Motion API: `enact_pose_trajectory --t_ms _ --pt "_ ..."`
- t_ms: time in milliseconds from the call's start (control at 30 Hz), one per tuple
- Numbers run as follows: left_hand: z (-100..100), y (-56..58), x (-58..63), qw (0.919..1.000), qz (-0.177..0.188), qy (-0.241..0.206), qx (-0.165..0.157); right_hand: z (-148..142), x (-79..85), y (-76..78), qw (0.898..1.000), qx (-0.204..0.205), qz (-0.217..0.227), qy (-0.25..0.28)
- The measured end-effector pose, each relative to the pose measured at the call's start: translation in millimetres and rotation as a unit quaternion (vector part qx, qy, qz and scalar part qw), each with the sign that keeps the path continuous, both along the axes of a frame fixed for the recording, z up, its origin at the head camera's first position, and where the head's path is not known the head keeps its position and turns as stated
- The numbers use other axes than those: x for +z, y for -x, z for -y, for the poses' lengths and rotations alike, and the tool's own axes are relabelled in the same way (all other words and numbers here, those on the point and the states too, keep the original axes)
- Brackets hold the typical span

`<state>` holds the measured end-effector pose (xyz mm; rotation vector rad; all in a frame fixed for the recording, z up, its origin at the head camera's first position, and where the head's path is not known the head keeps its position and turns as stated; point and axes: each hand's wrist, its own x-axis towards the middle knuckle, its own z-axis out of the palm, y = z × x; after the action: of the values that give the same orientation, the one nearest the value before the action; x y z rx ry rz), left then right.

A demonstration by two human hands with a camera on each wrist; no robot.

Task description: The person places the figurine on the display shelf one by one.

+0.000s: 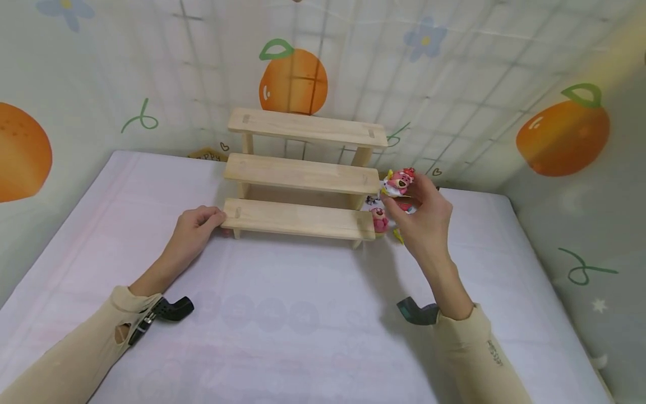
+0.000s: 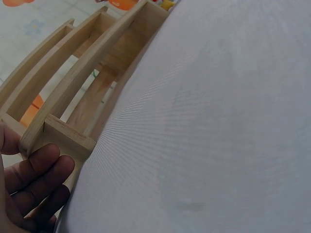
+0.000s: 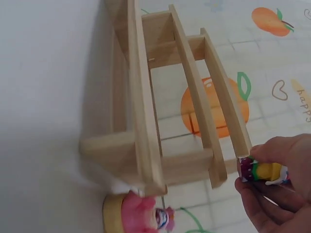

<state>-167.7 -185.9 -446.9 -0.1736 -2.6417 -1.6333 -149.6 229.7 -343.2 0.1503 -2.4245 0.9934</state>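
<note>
A three-step wooden display stand (image 1: 303, 217) is on the white-covered table. At the left end of its lowest board, my left hand (image 1: 195, 227) pinches the wood between thumb and fingers; these fingers (image 2: 41, 170) show beside the stand's leg. My right hand (image 1: 426, 210) holds a small pink bear figurine (image 1: 400, 180) with a red top, beside the right end of the middle board. In the right wrist view the figurine's yellow and green lower part (image 3: 265, 171) sits between thumb and fingers. Another pink bear figurine (image 1: 379, 220) stands by the lowest board's right end.
More small colourful figures (image 1: 406, 207) lie behind the right hand, partly hidden, with a yellow piece (image 1: 398, 235) near them. A patterned curtain (image 1: 353, 67) with printed oranges hangs behind the table (image 1: 282, 348). Black wrist devices (image 1: 174, 308) are on both sleeves.
</note>
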Motion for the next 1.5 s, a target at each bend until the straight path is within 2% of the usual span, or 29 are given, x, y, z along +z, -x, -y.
enact_pose_trajectory --t_ms 200,300,500,767,1000,1500 --pt "2.2 0.9 1.1 1.0 0.004 0.0 -0.005 22.6 0.7 11.9 1.0 0.008 -0.01 -0.008" --pt "2.1 1.1 2.7 0.9999 0.009 0.002 -0.004 30.8 -0.5 18.3 1.0 0.023 -0.012 0.007" --pt "2.0 0.7 5.2 0.9999 0.009 0.009 -0.001 41.1 -1.2 27.6 0.999 0.047 -0.021 0.004" --pt "2.2 1.1 3.8 0.9999 0.01 0.005 -0.006 43.0 -3.3 29.9 0.998 0.063 -0.022 0.008" --pt "1.3 0.5 1.3 0.9999 0.011 0.001 -0.007 47.0 -4.6 34.0 0.996 0.076 -0.01 0.037" --pt "0.4 -2.1 2.6 0.9999 0.016 -0.001 -0.005 70.0 -8.0 41.6 0.996 0.082 -0.009 0.027"
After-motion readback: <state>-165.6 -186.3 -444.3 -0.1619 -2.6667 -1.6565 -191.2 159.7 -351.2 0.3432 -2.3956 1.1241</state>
